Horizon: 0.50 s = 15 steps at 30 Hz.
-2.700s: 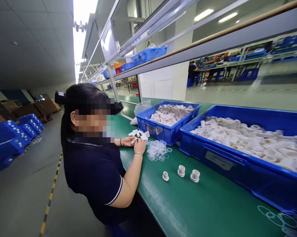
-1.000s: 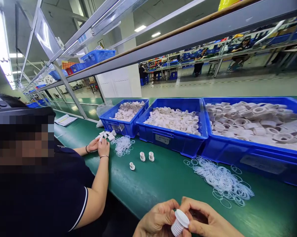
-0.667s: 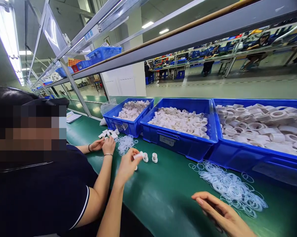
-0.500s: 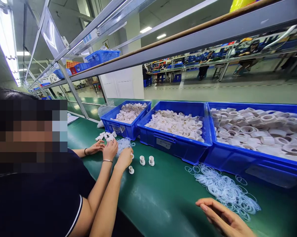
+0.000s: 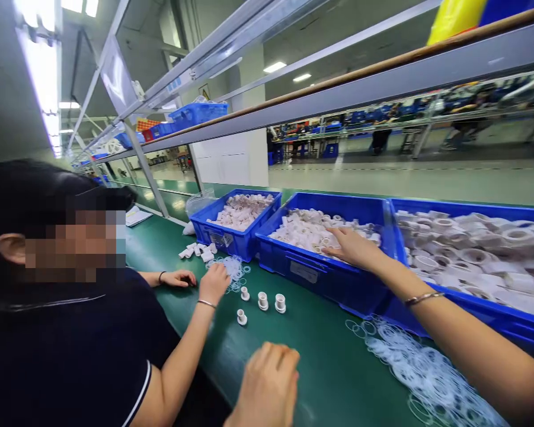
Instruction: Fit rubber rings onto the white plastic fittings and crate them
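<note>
My right hand, a bangle on its wrist, reaches over the middle blue bin. Its fingers are stretched out at the white plastic pipe fittings inside, with no fitting visibly held. Low over the green table, my left hand shows its back and bent fingers, blurred; whether it holds anything is hidden. Beyond it, several small white flanged fittings stand upright on the table. Below my right forearm lies a pile of thin translucent rings.
A co-worker sits at the left; their hand is by another ring pile and loose white fittings. Blue bins of white fittings stand left and right. A shelf rail runs overhead.
My right hand has moved from beside the rings up to the middle bin. My left hand has drawn back from the standing fittings, where one more now stands. The view has shifted slightly.
</note>
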Each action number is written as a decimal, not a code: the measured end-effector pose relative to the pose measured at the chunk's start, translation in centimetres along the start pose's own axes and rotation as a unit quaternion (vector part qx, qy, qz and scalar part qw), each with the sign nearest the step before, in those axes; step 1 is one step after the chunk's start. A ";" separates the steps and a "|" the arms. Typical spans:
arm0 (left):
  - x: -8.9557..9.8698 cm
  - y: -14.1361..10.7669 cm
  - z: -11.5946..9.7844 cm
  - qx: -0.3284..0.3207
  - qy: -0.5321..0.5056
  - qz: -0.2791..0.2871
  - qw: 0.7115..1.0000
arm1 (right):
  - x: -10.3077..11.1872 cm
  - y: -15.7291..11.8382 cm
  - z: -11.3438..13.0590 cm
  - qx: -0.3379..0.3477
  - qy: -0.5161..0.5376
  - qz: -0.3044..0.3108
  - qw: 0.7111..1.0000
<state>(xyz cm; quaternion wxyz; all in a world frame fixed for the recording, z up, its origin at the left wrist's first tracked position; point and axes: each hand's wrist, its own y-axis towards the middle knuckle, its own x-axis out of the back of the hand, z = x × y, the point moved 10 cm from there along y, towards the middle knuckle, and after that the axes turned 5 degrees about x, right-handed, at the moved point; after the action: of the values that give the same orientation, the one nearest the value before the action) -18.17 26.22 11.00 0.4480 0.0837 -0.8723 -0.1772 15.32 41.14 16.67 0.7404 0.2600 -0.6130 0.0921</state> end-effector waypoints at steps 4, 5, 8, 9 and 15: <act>-4.0 1.2 -5.0 -0.050 -0.085 0.050 0.994 | -2.9 2.6 -0.6 0.011 -0.006 0.039 0.999; -5.4 1.4 -6.0 -0.059 -0.103 0.068 0.991 | -3.3 2.7 -1.1 0.002 -0.010 0.040 0.999; -9.6 1.9 -7.8 -0.062 -0.144 0.123 0.980 | -3.9 2.6 -2.4 -0.031 -0.016 0.037 0.999; -10.7 2.1 -7.9 -0.055 -0.156 0.139 0.976 | -4.1 2.7 -2.8 -0.042 -0.015 0.036 0.998; -9.3 4.5 -4.5 0.031 -0.253 0.167 0.953 | -4.8 3.9 -4.3 -0.070 0.029 0.033 0.997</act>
<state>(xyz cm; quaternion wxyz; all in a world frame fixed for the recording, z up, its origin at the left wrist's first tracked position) -9.02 32.16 8.19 0.2333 -0.0965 -0.9636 -0.0884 16.09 47.46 12.72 0.7711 0.1842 -0.6042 0.0804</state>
